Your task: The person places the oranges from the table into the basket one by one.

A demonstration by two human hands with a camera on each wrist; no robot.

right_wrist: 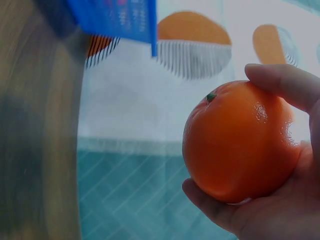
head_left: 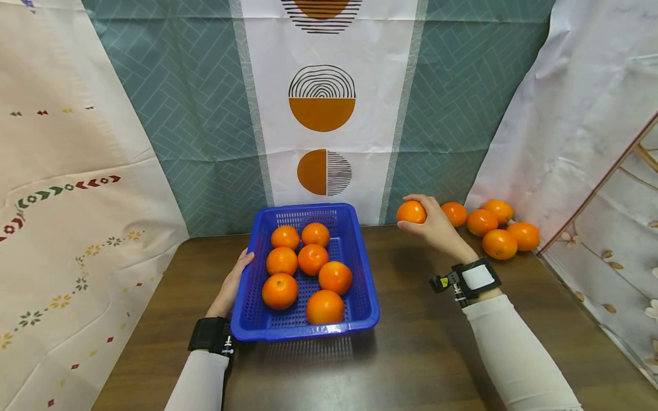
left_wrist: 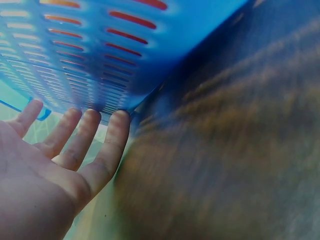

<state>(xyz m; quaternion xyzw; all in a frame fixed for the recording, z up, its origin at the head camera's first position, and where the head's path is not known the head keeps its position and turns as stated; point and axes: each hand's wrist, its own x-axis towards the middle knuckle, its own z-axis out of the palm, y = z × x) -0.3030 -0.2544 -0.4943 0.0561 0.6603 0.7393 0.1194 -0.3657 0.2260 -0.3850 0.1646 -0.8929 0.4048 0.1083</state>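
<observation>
A blue perforated basket (head_left: pixel 303 335) stands on the table with several oranges in it, among them one orange (head_left: pixel 280 291) at its near left. My left hand (head_left: pixel 231 285) rests against the basket's left side; in the left wrist view its fingers (left_wrist: pixel 114 140), nearly straight, touch the slotted wall (left_wrist: pixel 125 75). My right hand (head_left: pixel 437 225) grips an orange (head_left: pixel 411 212) between thumb and fingers, right of the basket and above the table. The right wrist view shows this orange (right_wrist: pixel 240 142) with a small green stem spot, fingers of the right hand (right_wrist: pixel 280 165) around it.
Several loose oranges (head_left: pixel 500 244) lie at the table's back right, beside the right wrist. The brown table (head_left: pixel 401 365) ends at a patterned cloth (head_left: pixel 200 114) behind. Light cloths hang at the left and right sides.
</observation>
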